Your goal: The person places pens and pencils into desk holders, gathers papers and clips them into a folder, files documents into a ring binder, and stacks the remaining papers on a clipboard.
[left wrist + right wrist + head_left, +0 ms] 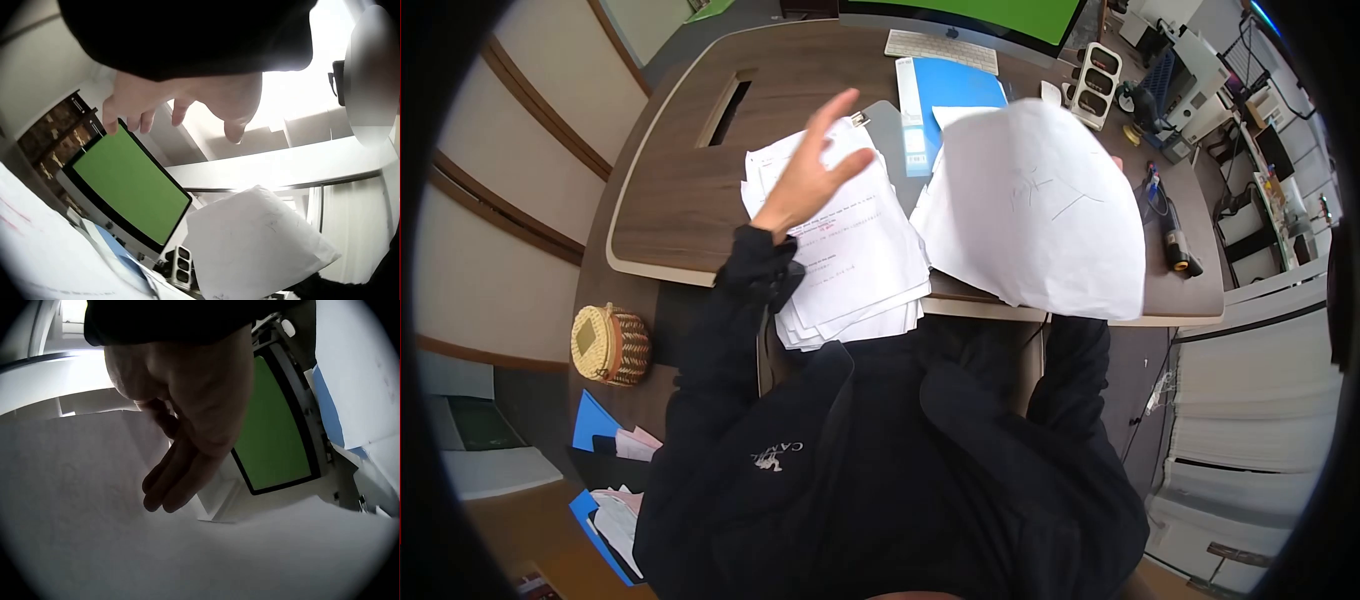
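Over the left stack of printed sheets point(845, 250), my left hand point(808, 178) is raised with fingers spread and holds nothing; the left wrist view shows the same empty hand point(187, 99). A metal clip point(860, 119) sits at that stack's top edge. On the right, a large white sheet point(1040, 215) with faint handwriting is lifted and bowed, also visible in the left wrist view as a tilted sheet point(256, 244). My right hand point(187, 406) pinches this sheet at its far side. The sheet hides most of that hand in the head view.
A blue folder point(960, 88) lies behind the papers, below a keyboard point(940, 50) and a green-screened monitor point(1000, 18). Farther right are a three-slot holder point(1094, 86) and a black cylindrical tool point(1175, 240). A woven basket point(610, 345) stands at left.
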`<state>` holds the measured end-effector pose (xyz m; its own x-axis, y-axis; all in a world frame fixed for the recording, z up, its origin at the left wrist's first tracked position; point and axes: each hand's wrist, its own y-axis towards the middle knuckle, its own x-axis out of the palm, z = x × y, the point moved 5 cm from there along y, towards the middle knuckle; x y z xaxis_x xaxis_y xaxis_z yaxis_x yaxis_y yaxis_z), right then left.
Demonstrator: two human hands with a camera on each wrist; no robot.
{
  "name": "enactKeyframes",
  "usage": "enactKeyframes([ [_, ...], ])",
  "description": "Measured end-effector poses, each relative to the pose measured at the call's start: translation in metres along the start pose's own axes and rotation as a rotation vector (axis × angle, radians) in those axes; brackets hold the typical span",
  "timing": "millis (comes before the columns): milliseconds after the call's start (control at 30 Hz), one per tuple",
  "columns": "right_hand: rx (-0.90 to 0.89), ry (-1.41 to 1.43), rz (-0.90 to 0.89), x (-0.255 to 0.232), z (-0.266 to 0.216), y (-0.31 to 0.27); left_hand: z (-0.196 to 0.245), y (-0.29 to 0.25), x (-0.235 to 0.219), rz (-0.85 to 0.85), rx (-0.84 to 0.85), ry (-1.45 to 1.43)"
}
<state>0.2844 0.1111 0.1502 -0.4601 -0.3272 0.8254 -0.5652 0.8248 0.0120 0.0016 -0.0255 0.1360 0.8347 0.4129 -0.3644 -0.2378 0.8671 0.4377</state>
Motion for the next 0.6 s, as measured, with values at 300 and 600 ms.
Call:
enactKeyframes([
  [300, 0.057, -0.929, 0.026, -0.142, -0.017, 0.021, -0.053, -0.009, 0.08, -0.432, -0.324, -0.084],
  [600, -0.311, -1.776, 0.025, -0.106, -0.025, 0.028, -0.031, -0.004, -0.023, -0.133, -0.173, -0.076],
])
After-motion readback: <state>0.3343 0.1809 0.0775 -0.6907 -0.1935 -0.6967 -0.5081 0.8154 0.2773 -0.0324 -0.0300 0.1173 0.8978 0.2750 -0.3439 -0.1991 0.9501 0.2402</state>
